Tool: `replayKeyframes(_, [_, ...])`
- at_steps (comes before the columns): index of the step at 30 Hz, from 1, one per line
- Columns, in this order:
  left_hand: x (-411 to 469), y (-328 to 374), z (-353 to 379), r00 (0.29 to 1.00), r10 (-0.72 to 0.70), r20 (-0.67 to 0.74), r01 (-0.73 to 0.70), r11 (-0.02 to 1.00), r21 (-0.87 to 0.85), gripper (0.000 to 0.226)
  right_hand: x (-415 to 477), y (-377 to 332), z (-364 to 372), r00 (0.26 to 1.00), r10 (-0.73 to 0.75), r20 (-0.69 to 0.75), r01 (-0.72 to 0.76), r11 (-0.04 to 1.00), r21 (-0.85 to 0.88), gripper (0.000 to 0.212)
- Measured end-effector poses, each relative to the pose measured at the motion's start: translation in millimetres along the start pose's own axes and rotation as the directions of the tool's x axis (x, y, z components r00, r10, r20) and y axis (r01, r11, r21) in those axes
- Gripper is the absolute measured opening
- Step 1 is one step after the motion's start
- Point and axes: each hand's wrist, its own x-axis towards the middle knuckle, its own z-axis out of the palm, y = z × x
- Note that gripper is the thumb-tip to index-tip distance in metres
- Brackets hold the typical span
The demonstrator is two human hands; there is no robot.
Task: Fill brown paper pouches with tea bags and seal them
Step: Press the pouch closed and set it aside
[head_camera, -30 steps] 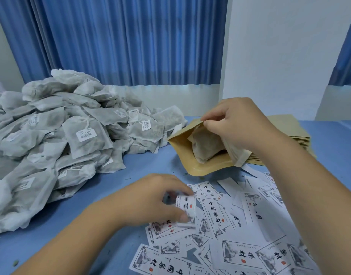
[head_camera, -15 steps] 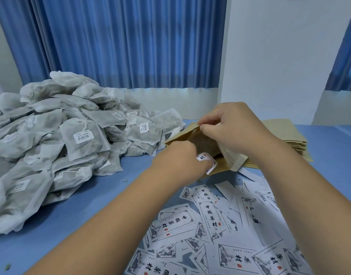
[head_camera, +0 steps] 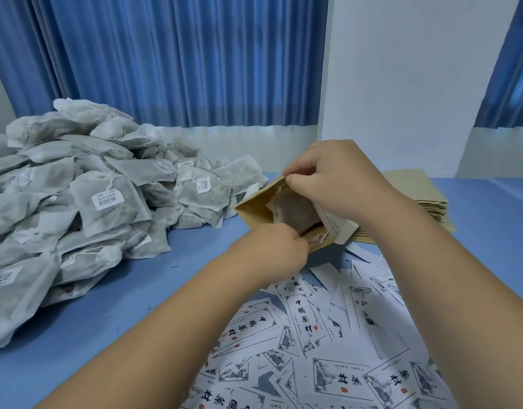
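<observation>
- Since half a second ago, the left hand (head_camera: 272, 249) has dropped from in front of the opening to the lower lip of the pouch (head_camera: 254, 209), and the printed card (head_camera: 318, 242) it carried now lies partly inside that opening. A second ago this hand was at the loose cards on the table.
- Left hand: fingers curled, pinching the near end of the printed card; only a short strip of the card shows past the fingertips.
- Right hand (head_camera: 340, 184): thumb and fingers pinch the upper lip of the pouch and hold it apart from the lower lip, as in both earlier frames.
- Pouch: brown paper, held just above the table (head_camera: 106, 320) with its mouth open and tilted toward the camera, between the two hands.
- Tea bag (head_camera: 292, 211): one bag sits inside the pouch, visible through the mouth, above the card.
- Heap of tea bags (head_camera: 92, 202): piled on the left of the table, well apart from the hands; several carry white barcode labels.
- Stack of pouches (head_camera: 428, 199): flat brown pouches lie behind the right wrist.
- Spread of printed cards (head_camera: 313, 335): overlapping cards cover the near right of the table, below both forearms.
- Background: blue curtain (head_camera: 180, 60) behind the table.
</observation>
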Motion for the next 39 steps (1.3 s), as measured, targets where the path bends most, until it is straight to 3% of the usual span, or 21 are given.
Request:
replayKeyframes(3, [-10, 0, -6, 0.997, 0.043, 0.068, -0.045, 0.999, 0.017, 0.027, -1, -2, 3, 0.996, -0.055, -0.068, 0.052, 0.998, -0.04, 0.019])
replayKeyframes(5, [-17, 1, -6, 0.993, 0.077, 0.084, -0.094, 0.972, 0.214, 0.03, -2, -4, 6, 0.983, -0.117, -0.14, 0.103, 0.989, -0.102, 0.021])
replayKeyframes(8, [-25, 7, 3, 0.988, 0.131, -0.085, -0.075, 0.876, 0.476, 0.035, -5, -10, 7, 0.968, -0.174, -0.18, 0.145, 0.976, -0.165, 0.022])
replayKeyframes(10, [-28, 13, 5, 0.965, 0.188, -0.181, -0.063, 0.839, 0.54, 0.034, -7, -17, 4, 0.962, -0.206, -0.181, 0.175, 0.969, -0.175, 0.023])
replayKeyframes(14, [-31, 12, -1, 0.926, 0.254, -0.28, -0.082, 0.859, 0.506, 0.04, -13, -32, -5, 0.945, -0.264, -0.194, 0.237, 0.96, -0.15, 0.023])
replayKeyframes(18, [-46, 0, -7, 0.879, 0.322, -0.352, -0.104, 0.849, 0.518, 0.03, -24, -36, -17, 0.909, -0.255, -0.33, 0.26, 0.965, -0.029, 0.02])
replayKeyframes(21, [-62, -5, -6, 0.868, 0.364, -0.338, -0.157, 0.847, 0.508, 0.017, -36, -40, -17, 0.897, -0.262, -0.356, 0.277, 0.961, -0.008, 0.02])
replayKeyframes(26, [-87, -12, -10, 0.873, 0.416, -0.253, -0.334, 0.89, 0.311, 0.037, -63, -49, -7, 0.911, -0.31, -0.271, 0.308, 0.95, -0.052, 0.023])
replayKeyframes(29, [-113, -20, -20, 0.873, 0.426, -0.238, -0.368, 0.895, 0.252, 0.041, -80, -51, -3, 0.918, -0.311, -0.247, 0.306, 0.95, -0.06, 0.023])
replayKeyframes(31, [-128, -26, -24, 0.804, 0.504, -0.315, -0.409, 0.853, 0.323, 0.034, -91, -53, -2, 0.916, -0.325, -0.237, 0.322, 0.945, -0.054, 0.021])
replayKeyframes(33, [-142, -30, -23, 0.667, 0.605, -0.435, -0.423, 0.788, 0.446, 0.02, -100, -57, -1, 0.911, -0.339, -0.235, 0.336, 0.94, -0.053, 0.021])
replayKeyframes(35, [-152, -35, -18, 0.555, 0.567, -0.608, -0.305, 0.819, 0.486, 0.022, -106, -61, -3, 0.91, -0.351, -0.221, 0.35, 0.936, -0.043, 0.021])
replayKeyframes(36, [-156, -35, -18, 0.569, 0.497, -0.655, -0.228, 0.861, 0.455, 0.038, -109, -63, -4, 0.909, -0.357, -0.215, 0.358, 0.933, -0.034, 0.021])
replayKeyframes(39, [-162, -33, -20, 0.711, 0.226, -0.666, -0.042, 0.959, 0.28, 0.082, -119, -73, -5, 0.896, -0.388, -0.217, 0.396, 0.918, -0.008, 0.021])
